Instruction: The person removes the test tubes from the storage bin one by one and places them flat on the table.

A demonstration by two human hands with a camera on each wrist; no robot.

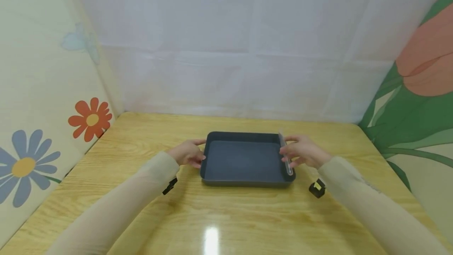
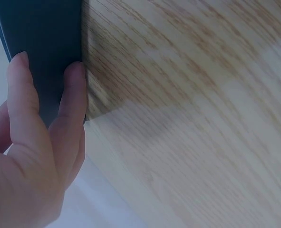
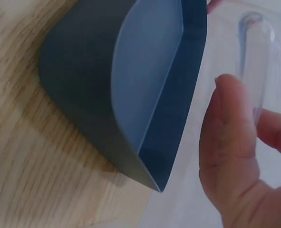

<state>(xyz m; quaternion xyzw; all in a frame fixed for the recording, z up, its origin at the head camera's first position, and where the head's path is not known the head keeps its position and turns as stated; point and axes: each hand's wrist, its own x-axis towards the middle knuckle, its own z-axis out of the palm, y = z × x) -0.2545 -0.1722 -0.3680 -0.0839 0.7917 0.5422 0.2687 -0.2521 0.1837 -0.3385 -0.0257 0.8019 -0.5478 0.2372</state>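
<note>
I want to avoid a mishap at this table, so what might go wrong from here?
The right hand pinches the clear object by the right end of the dark tray; if that hold slips, it could drop or knock the rim. The left hand touches the tray's left side, so a stray push might slide it across the table.

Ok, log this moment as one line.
dark tray: on wood-grain table | left hand: touches tray's left end | right hand: holds clear strip by tray's right end
</note>
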